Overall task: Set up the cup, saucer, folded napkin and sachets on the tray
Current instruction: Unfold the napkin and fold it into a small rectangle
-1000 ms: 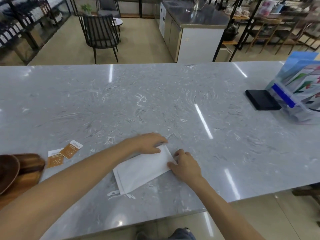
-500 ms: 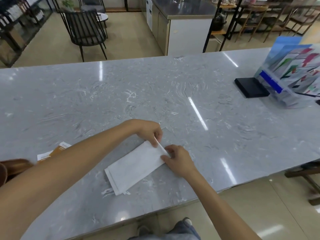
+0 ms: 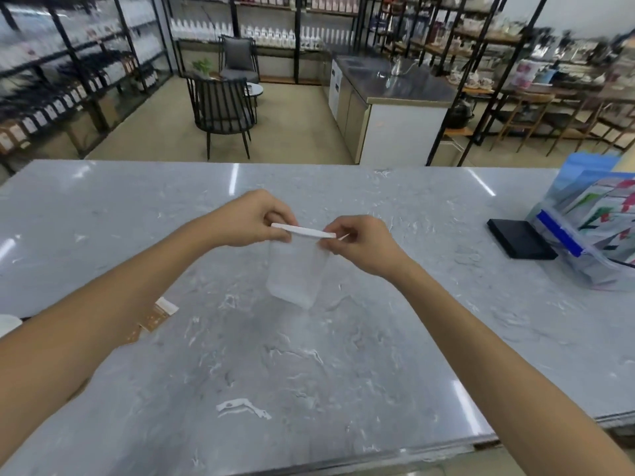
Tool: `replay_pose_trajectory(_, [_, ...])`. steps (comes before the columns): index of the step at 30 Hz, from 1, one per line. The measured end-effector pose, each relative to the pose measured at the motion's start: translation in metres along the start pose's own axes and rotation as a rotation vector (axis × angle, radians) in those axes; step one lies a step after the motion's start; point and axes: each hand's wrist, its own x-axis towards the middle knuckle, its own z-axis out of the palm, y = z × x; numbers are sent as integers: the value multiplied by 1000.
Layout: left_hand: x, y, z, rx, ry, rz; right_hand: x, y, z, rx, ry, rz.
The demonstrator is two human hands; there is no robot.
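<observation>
Both hands are holding one white napkin (image 3: 298,269) up in the air above the middle of the grey marble counter (image 3: 309,372), and it is hanging down from its top edge, blurred, with its lower end clear of the stone. The left hand (image 3: 252,218) is pinching the top edge at its nine o'clock end, thumb and fingers curled onto it; the right hand (image 3: 360,240) is pinching the three o'clock end the same way, fingers bent in tight. The fold line between them is lying nearly level, tipped slightly down toward the right hand. Toward eight o'clock from the napkin, just beyond the left forearm, orange-and-white sachets (image 3: 154,317) are lying flat on the counter; the arm is covering part of them, so I cannot count them, and whatever is printed on them is too small to read. At the far nine o'clock edge a sliver of something white (image 3: 8,323) is showing, too cut off to name. Out at three o'clock one flat black box (image 3: 520,238) is sitting beside one clear stand (image 3: 591,231) of coloured leaflets, the two touching or nearly so; no lettering on the leaflets is legible. No tray, cup or saucer is plainly showing.
</observation>
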Motion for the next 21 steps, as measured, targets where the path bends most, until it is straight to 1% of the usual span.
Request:
replay_pose_trajectory(3, [-14, 2, 2, -15, 116, 35, -1, -5, 1, -27, 80, -108])
replay_pose_trajectory(7, [-57, -6, 45, -88, 195, 42, -43, 21, 34, -78, 54, -153])
replay_pose_trajectory(10, [-105, -21, 103, -84, 158, 17, -95, 55, 72, -73, 4, -146])
replay_pose_trajectory(14, [-169, -35, 171, -181, 52, -61, -166, 88, 113, 3, -81, -118])
replay_pose_trajectory(17, [-198, -35, 199, -198, 84, -83, -200, 100, 129, 29, -119, -111])
replay_pose_trajectory(21, [-206, -43, 213, -155, 121, -94, -206, 102, 133, 53, -120, -121])
